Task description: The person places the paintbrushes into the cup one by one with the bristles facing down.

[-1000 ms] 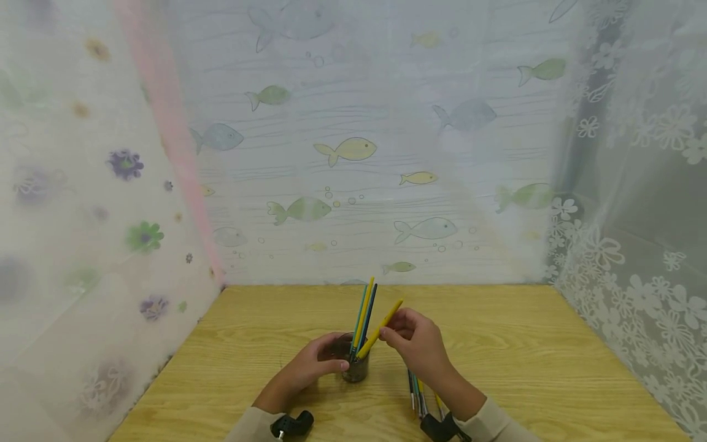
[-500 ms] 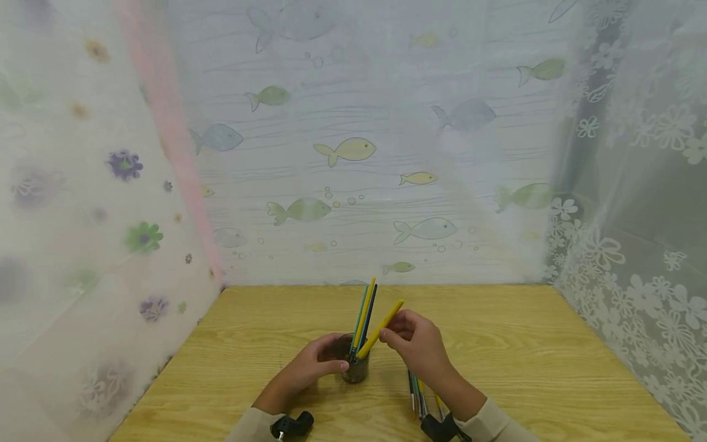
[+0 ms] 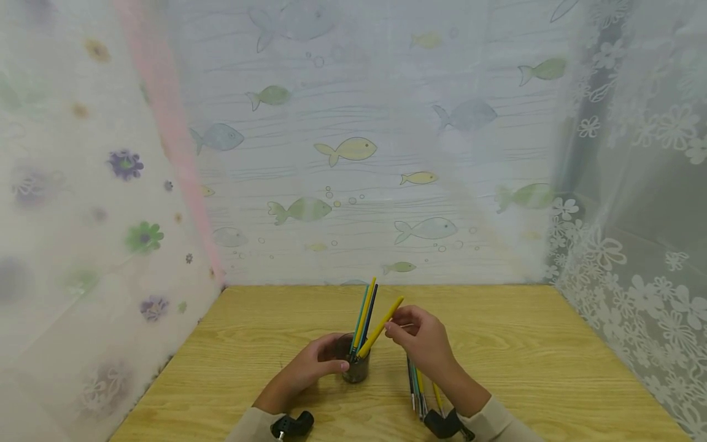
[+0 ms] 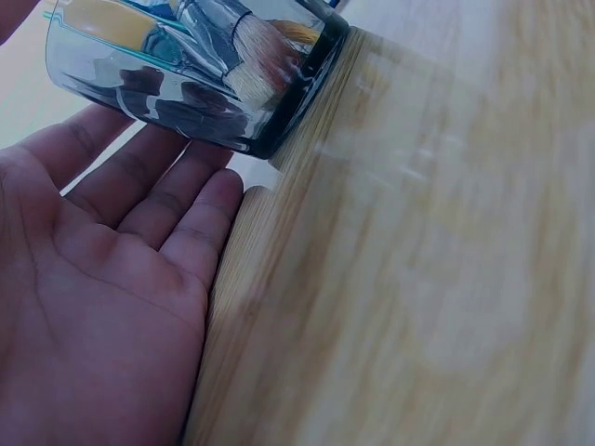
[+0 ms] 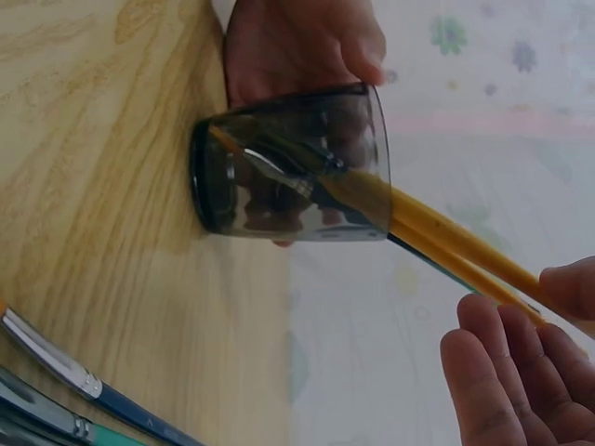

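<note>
A dark see-through glass (image 3: 356,372) stands on the table with several paintbrushes (image 3: 364,316) in it, yellow, teal and dark blue handles up. My left hand (image 3: 312,366) holds the glass from the left, thumb in front and fingers behind. Through the glass wall in the left wrist view, bristles (image 4: 264,58) point down to its base. A thicker yellow paintbrush (image 3: 380,331) leans to the right in the glass. My right hand (image 3: 425,345) holds that brush near its upper end, thumb against the handle in the right wrist view.
More loose paintbrushes (image 3: 415,385) lie on the wooden table (image 3: 519,368), below my right hand and partly covered by the forearm. Among them is a blue-handled brush (image 5: 139,420). A fish-print curtain (image 3: 353,202) hangs behind the table, with flowered sheets at both sides.
My right hand has shifted slightly up and to the right, and the thick yellow paintbrush's upper end has risen a little. The left hand and glass have stayed put.
</note>
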Demonstrator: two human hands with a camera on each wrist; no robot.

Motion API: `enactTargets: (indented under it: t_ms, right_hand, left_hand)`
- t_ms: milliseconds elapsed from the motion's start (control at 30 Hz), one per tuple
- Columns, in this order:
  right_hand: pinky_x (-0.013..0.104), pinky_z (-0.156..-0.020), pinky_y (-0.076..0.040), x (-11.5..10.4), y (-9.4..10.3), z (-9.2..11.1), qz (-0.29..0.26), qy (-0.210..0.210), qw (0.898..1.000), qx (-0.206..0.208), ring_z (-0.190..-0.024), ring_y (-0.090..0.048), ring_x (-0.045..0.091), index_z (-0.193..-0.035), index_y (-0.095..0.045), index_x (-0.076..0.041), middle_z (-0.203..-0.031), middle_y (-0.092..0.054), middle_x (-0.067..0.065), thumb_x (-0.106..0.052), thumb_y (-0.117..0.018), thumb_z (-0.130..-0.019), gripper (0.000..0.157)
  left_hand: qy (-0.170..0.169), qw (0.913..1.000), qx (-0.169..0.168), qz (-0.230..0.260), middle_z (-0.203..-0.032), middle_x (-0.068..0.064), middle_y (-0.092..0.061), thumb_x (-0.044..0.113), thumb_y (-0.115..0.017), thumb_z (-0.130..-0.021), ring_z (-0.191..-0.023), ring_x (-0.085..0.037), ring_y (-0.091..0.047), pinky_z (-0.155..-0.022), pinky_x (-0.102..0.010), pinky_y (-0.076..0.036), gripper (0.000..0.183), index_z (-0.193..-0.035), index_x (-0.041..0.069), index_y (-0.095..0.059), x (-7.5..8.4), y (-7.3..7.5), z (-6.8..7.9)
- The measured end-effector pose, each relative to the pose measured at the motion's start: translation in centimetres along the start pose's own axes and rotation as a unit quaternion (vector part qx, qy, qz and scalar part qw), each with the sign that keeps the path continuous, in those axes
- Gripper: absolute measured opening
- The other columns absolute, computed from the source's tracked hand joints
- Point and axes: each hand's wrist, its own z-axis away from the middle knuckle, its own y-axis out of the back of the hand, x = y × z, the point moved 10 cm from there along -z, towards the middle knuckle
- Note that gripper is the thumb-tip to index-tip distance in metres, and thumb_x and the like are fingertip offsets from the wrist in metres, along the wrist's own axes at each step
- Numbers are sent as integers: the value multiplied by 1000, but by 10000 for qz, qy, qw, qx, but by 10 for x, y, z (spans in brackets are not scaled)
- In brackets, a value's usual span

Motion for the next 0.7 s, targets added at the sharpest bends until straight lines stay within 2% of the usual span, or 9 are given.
enactTargets:
  t_ms: [200,400,700]
  right_hand:
    - [33,-78,-63,2,8,-3,-65,-70,9999,132,-89,-76,22,-115,-71,-10,-104,-74,8,-19,-77,-95,23]
    - [39,-80,-63,1,19,-7,36,-13,9997,239,-93,-76,26,-118,-70,-9,-106,-73,8,-19,-75,-97,24]
    - [32,-79,-63,1,34,-12,-55,-56,9993,354,-98,-75,27,-120,-68,-6,-111,-71,14,-19,-74,-98,26]
  left_hand:
    - [32,10000,28,-11,-149,-16,-57,12,-63,-103,-134,-23,-58,-104,-31,-53,54,-154,11,-47,-1,1,1]
    - [102,9997,130,-171,-151,-18,-54,14,-58,-105,-134,-20,-58,-102,-28,-52,51,-154,9,-46,-2,4,2]
    - [83,9996,157,-214,-155,-21,-48,15,-53,-107,-143,-35,-48,-107,-20,-45,50,-155,4,-44,3,3,4]
